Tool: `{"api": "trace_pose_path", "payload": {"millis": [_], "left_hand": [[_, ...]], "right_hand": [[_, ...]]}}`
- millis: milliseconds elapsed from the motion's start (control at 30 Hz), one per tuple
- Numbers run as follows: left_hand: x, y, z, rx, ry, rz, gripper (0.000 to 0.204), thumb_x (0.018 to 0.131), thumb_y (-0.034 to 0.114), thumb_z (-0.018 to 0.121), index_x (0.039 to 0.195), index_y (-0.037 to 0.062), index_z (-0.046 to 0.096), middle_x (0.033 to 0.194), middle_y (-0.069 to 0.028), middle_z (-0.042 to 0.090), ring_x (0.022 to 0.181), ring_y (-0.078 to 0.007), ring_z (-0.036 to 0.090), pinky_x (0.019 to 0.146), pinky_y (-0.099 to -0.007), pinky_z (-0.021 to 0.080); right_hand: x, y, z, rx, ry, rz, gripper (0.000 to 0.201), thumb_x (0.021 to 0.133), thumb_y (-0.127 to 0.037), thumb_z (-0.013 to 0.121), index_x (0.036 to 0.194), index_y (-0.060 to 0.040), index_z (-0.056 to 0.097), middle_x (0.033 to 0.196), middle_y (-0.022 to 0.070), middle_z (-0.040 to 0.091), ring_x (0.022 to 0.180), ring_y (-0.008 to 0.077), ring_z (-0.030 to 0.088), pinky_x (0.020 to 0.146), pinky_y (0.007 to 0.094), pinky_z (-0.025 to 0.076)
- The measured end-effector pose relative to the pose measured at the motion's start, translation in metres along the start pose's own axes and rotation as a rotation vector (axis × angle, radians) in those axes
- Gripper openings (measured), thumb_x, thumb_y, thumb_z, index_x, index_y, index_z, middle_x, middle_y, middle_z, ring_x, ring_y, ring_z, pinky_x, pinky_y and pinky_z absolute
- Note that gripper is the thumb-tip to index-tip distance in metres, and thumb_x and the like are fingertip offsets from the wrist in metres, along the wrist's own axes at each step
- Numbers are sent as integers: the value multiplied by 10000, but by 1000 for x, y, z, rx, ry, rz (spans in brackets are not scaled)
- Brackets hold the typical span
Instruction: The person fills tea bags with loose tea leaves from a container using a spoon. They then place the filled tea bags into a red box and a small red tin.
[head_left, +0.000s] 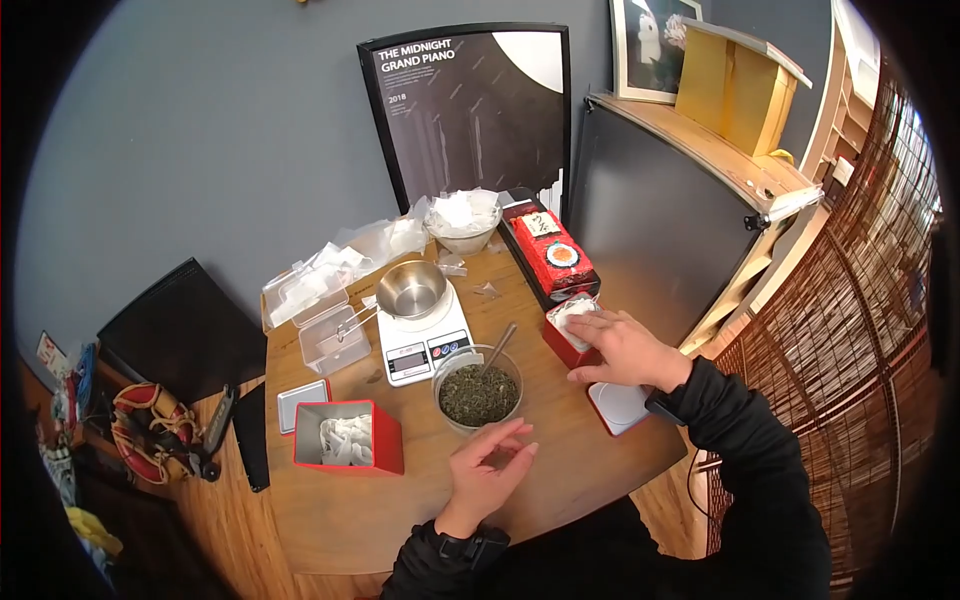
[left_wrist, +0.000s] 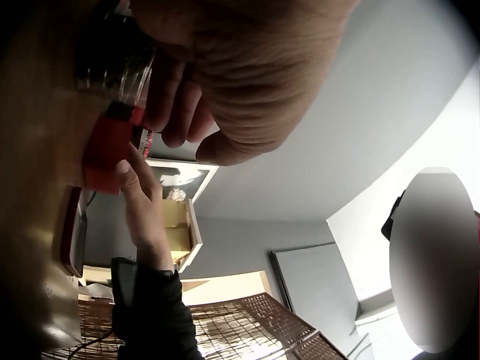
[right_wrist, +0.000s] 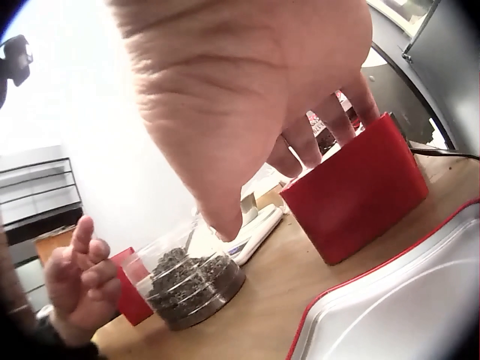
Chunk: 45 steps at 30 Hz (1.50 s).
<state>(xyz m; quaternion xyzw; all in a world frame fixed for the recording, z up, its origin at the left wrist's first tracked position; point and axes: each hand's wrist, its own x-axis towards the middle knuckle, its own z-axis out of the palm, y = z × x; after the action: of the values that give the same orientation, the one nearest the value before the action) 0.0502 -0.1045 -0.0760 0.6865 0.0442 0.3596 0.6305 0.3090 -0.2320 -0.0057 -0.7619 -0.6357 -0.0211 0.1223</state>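
Note:
My right hand (head_left: 632, 350) reaches over a small red tin (head_left: 562, 343), its fingers extended onto the white packets (head_left: 574, 308) at the tin's mouth. In the right wrist view the fingertips dip behind the rim of the red tin (right_wrist: 360, 196). Just in front of a clear bowl of dried green leaves (head_left: 478, 398), my left hand (head_left: 487, 478) hovers palm inward with loosely bent fingers and holds nothing. A metal spoon (head_left: 500, 346) leans in the leaves. Beside the right hand lies a tin lid (head_left: 620, 408), its pale inside facing up.
Left of the bowl lies another red tin (head_left: 390, 440) with white packets, its lid (head_left: 303, 406) behind. A white kitchen scale (head_left: 428, 352) bears a metal pan (head_left: 412, 290). Plastic boxes (head_left: 335, 345), a bowl of white bags (head_left: 464, 237) and a red package (head_left: 552, 250) line the back.

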Motion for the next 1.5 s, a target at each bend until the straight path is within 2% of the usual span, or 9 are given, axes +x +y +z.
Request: {"api": "trace_pose_path", "payload": {"millis": [133,233,300,400,567,667,1067,1367,1500], "left_hand": [[-1,4,1,8,-8,6,419,812,-95,721,1211,13,652,1047,-133,703,834,-120,658,743,-249,538],[-1,6,2,32,-14,73,389,810,-80,731,1181,17,669,1010,-125,711,819,-130,665,719,-252,544],[0,7,2,44,-41,128,310,832,-27,738,1136,12,693,1035,-107,707,796,-127,670,672,-245,543],[-3,26,4,117,-68,120,254,834,-6,743,1086,12,713,989,-98,713,769,-127,669,663,-241,537],[-18,51,-8,242,-38,100,174,819,4,753,993,14,738,905,-89,719,731,-135,670,656,-237,530],[-24,66,-27,322,55,109,137,807,-14,749,941,10,741,869,-92,721,729,-154,677,671,-249,532],[-48,83,-97,270,399,49,111,815,-81,701,922,-53,701,875,-130,719,778,-162,655,715,-264,507],[-45,96,-130,378,493,95,110,844,-73,693,947,-37,684,887,-122,699,737,-140,642,674,-253,511],[-33,99,-144,455,501,114,109,837,-52,723,941,-32,694,889,-88,695,778,-117,613,721,-242,482]], "right_hand": [[-5,-10,-11,-35,22,41,641,830,-434,726,1259,26,606,1344,195,580,1230,355,548,1026,439,421],[-6,-24,-11,-42,250,-5,518,842,-306,739,1225,23,626,1154,173,675,1024,340,646,897,411,501],[1,-42,-6,444,181,239,452,869,-209,728,1218,50,606,859,115,697,720,248,667,682,342,534],[18,-63,34,940,228,379,437,908,-203,701,1213,83,577,689,59,638,554,144,598,525,278,483],[67,-74,64,1339,243,571,280,923,-233,699,1029,12,616,661,4,583,521,68,524,457,225,408],[80,-70,71,1362,236,566,163,939,-221,681,926,-73,613,685,-29,577,545,39,510,480,198,413],[46,-77,30,1238,581,171,148,975,-124,628,1046,6,624,865,1,650,764,51,603,683,209,495],[27,-102,15,709,424,-261,87,884,-40,677,952,11,657,828,133,631,718,281,606,614,350,475],[34,-94,19,668,415,-186,82,885,-47,677,940,8,651,818,134,623,720,288,610,616,360,477]]}}
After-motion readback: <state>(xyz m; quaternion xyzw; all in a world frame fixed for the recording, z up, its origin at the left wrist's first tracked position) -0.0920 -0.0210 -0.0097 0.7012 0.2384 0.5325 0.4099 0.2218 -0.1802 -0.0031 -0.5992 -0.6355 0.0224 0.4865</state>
